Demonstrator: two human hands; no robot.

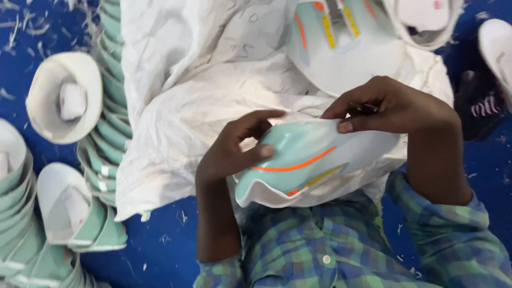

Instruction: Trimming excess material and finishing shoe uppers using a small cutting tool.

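Note:
My left hand (234,146) grips the left end of a mint-green and white shoe upper (309,162) with an orange stripe and a yellow mark. Its thumb presses on the green face. My right hand (392,106) pinches the top edge of the same piece, and a small dark tool shows between its fingers. The piece is held over my lap, against a green and blue checked shirt (330,245). Another upper of the same kind (341,42) lies on the white sack just beyond.
A crumpled white sack (202,80) covers the middle of the blue floor (165,250). Stacks of mint-green and white shoe uppers (109,122) stand on the left, with more at the far left (32,234). White trimmings litter the floor. A dark shoe (480,106) lies at right.

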